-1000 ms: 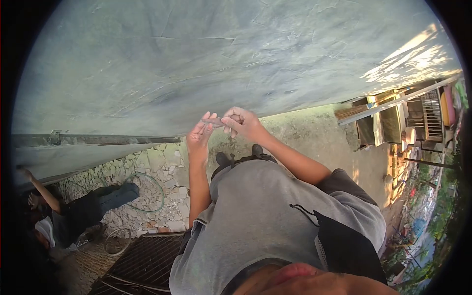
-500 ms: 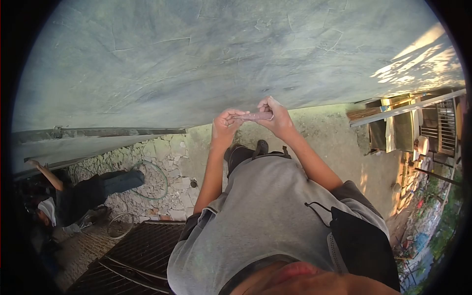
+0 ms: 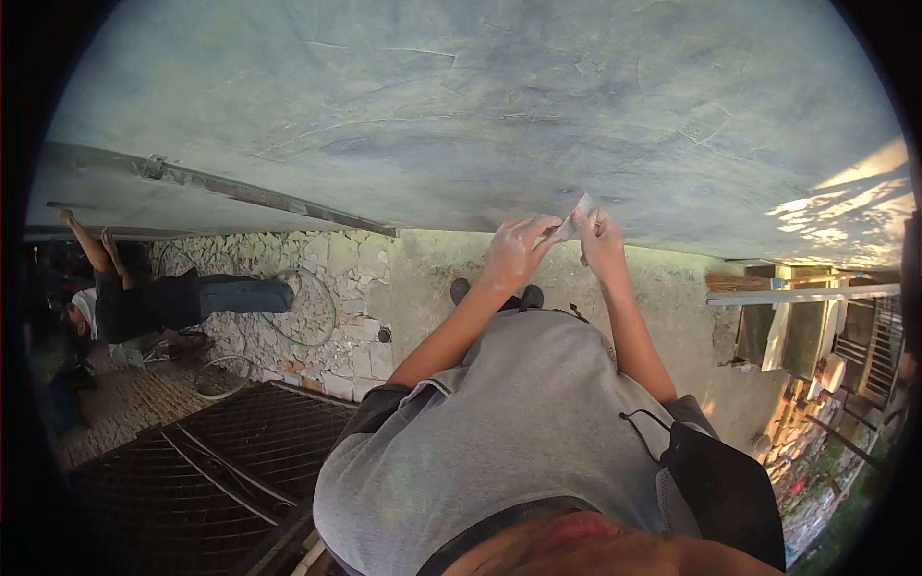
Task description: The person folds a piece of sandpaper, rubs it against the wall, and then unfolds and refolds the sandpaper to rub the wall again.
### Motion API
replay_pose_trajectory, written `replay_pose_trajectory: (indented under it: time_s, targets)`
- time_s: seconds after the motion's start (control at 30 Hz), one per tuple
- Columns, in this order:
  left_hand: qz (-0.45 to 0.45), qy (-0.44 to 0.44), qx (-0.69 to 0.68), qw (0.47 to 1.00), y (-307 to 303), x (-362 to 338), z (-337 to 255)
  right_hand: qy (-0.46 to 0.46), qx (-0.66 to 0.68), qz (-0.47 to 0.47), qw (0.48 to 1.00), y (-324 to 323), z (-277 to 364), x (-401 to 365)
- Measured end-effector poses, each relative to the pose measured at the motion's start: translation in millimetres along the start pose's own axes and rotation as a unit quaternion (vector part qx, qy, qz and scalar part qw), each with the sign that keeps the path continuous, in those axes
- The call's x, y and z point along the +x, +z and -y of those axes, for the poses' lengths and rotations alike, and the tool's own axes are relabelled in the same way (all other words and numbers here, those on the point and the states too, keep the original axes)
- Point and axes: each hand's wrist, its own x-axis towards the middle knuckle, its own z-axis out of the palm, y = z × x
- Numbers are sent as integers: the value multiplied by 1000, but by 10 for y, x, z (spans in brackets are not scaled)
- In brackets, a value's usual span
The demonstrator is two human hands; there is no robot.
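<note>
My left hand [image 3: 517, 252] and my right hand [image 3: 602, 246] are close together in front of a grey-green plastered wall [image 3: 413, 134]. Between them is a small sheet of what looks like sandpaper [image 3: 574, 217], pale grey on the side that shows and standing at a slant. The left fingers pinch its lower left edge. On its right side, the right thumb and fingers are closed on it. Whitish dust covers both hands. The fingertips behind the sheet are partly hidden.
At left, another person [image 3: 154, 305] reaches both arms to the wall. Broken paving with a green hose [image 3: 331, 317] lies by that person. A dark metal grate [image 3: 221, 451] is lower left. A metal strip [image 3: 259, 197] runs along the wall; window bars [image 3: 879, 350] show at right.
Both hands have moved right, and the sheet has turned from lying level, brownish side showing, to a steep slant with its pale side showing. The other person's second arm is now visible, raised.
</note>
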Motion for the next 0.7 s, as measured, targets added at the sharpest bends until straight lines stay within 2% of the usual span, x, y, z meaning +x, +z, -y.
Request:
replay_pose_trajectory:
  time_s: [0.03,0.1,0.13,0.2,0.33,0.4,0.43,0.5,0.53,0.6,0.7]
  targets:
    - [-7,55,75,996,-7,-32,7,82,57,58,993,-34,167,-66]
    - [-23,75,74,994,0,-96,13,142,163,107,971,-33,258,-90]
    - [-40,68,87,993,-3,-107,4,136,159,128,969,-8,344,-103]
    - [-85,102,86,987,-9,-122,-12,189,233,105,948,19,480,-131]
    - [-105,107,80,985,-42,-141,33,182,293,104,933,97,297,-92]
    - [-108,110,68,986,-14,-143,73,160,414,199,874,72,41,11]
    - [-113,108,70,985,-18,-149,68,160,412,205,874,84,-29,24]
    - [-117,109,50,986,-31,-159,52,147,531,277,787,104,-109,43]
    - [-121,108,52,985,-50,-163,42,148,529,281,787,140,23,4]
    - [-139,117,50,982,-88,-172,17,238,492,177,818,182,291,-85]
    - [-128,124,39,983,-76,-203,63,248,486,164,822,196,378,-94]
